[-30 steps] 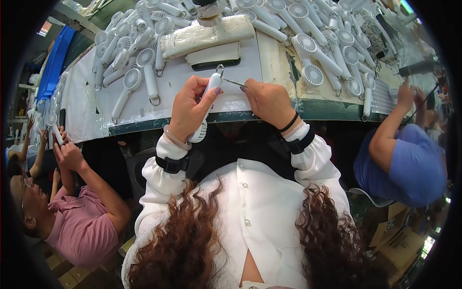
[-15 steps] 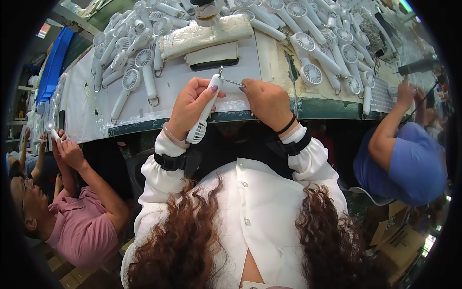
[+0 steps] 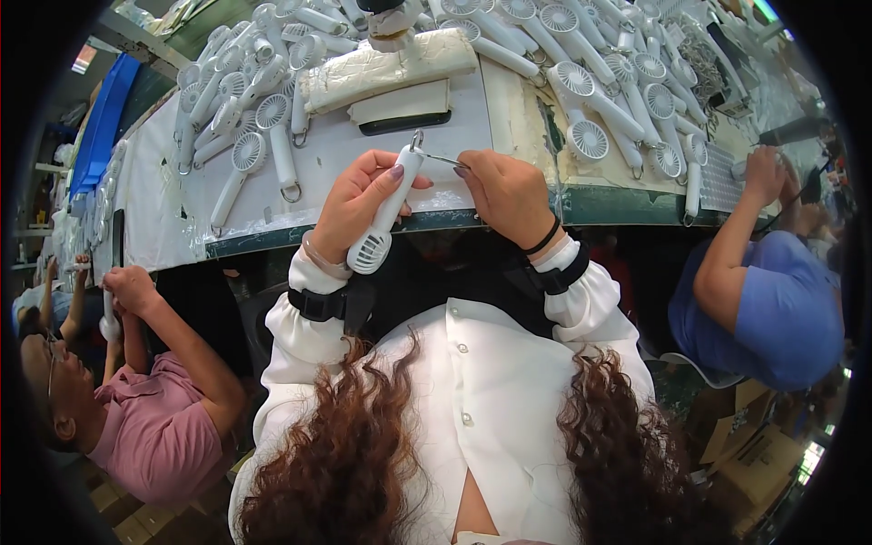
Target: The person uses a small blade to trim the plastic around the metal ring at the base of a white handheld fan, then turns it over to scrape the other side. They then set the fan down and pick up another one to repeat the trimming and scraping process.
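Observation:
My left hand (image 3: 352,202) is closed round the handle of a white handheld fan (image 3: 391,200). The grilled head points down toward me, and the handle's far end carries a small metal loop (image 3: 417,140). Across from it my right hand (image 3: 509,195) pinches a thin metal tool (image 3: 445,161), perhaps tweezers or a pick. The tool's tip reaches the handle end just below the loop; whether it touches is too small to tell. Both hands are above the bench's front edge.
Many white handheld fans (image 3: 581,82) lie heaped along the back and both sides of the bench (image 3: 454,218). A cream wrapped pad (image 3: 386,73) and a dark-edged block (image 3: 400,120) stand ahead of me. Co-workers sit left (image 3: 163,418) and right (image 3: 758,300).
The fan has turned slightly in my left hand, and its head has shifted a little left. The tool's tip has moved from the loop to just below it. The left co-worker's hands have moved.

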`<state>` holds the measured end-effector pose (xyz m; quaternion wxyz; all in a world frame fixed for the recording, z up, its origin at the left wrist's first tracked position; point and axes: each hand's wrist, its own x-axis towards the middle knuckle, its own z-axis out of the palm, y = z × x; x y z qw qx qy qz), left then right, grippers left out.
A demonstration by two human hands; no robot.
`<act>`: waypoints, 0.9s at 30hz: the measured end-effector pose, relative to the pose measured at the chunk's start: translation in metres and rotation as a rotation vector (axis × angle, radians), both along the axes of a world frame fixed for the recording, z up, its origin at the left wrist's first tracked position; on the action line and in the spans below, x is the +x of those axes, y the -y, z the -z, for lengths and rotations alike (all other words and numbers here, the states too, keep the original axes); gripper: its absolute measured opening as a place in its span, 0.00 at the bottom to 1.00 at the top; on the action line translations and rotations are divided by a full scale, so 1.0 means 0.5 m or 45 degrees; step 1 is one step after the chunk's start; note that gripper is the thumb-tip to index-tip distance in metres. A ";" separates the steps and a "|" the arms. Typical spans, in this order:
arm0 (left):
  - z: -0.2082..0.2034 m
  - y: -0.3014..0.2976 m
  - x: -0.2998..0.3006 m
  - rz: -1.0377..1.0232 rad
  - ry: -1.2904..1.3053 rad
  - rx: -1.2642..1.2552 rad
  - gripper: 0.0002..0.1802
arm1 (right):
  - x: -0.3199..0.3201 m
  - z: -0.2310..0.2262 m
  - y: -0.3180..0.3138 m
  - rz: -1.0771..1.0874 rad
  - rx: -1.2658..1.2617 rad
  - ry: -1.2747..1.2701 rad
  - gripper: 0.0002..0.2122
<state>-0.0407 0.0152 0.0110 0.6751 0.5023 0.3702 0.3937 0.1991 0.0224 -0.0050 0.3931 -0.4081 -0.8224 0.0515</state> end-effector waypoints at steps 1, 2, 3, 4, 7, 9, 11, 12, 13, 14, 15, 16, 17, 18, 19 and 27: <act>-0.003 0.001 0.000 -0.003 0.017 -0.022 0.14 | 0.000 0.000 0.000 -0.002 0.004 0.001 0.06; -0.006 0.003 0.000 -0.005 0.034 -0.045 0.14 | 0.000 0.000 0.000 -0.002 0.004 0.001 0.06; -0.007 0.003 0.000 -0.008 0.051 -0.068 0.14 | 0.000 0.000 0.000 0.002 0.013 0.000 0.06; -0.006 0.003 0.000 -0.009 0.051 -0.069 0.14 | 0.001 -0.002 0.001 0.006 0.022 0.000 0.06; -0.002 0.003 -0.002 0.006 0.066 -0.010 0.13 | 0.000 -0.010 0.003 0.009 0.046 -0.007 0.06; 0.000 0.004 -0.003 0.000 0.062 -0.003 0.13 | 0.000 -0.014 0.004 0.009 0.075 -0.019 0.06; 0.003 0.003 -0.004 -0.009 0.053 0.012 0.13 | 0.000 -0.013 0.003 0.008 0.076 -0.022 0.06; 0.003 0.003 -0.003 -0.009 0.053 0.013 0.13 | 0.000 -0.012 0.003 0.008 0.078 -0.024 0.06; 0.004 0.003 -0.001 -0.015 0.042 0.031 0.13 | 0.001 -0.011 0.002 0.007 0.080 -0.026 0.06; 0.004 0.004 0.001 -0.022 0.032 0.050 0.13 | 0.001 -0.011 0.002 0.008 0.081 -0.026 0.06; 0.004 0.005 0.001 -0.030 0.021 0.068 0.13 | 0.000 -0.010 0.002 0.007 0.074 -0.028 0.06; 0.005 0.006 0.001 -0.030 0.020 0.068 0.13 | 0.000 -0.009 0.002 0.006 0.067 -0.030 0.06; 0.006 0.008 0.001 -0.043 0.029 0.072 0.13 | 0.000 -0.008 0.003 0.005 0.060 -0.032 0.06; 0.008 0.009 0.001 -0.055 0.038 0.075 0.13 | 0.001 -0.007 0.003 0.005 0.060 -0.033 0.06; 0.009 0.010 0.001 -0.068 0.047 0.079 0.13 | 0.002 -0.007 0.003 -0.007 0.050 -0.031 0.06; 0.018 0.006 0.000 -0.070 0.031 0.105 0.14 | 0.002 0.001 -0.001 -0.033 0.031 -0.043 0.06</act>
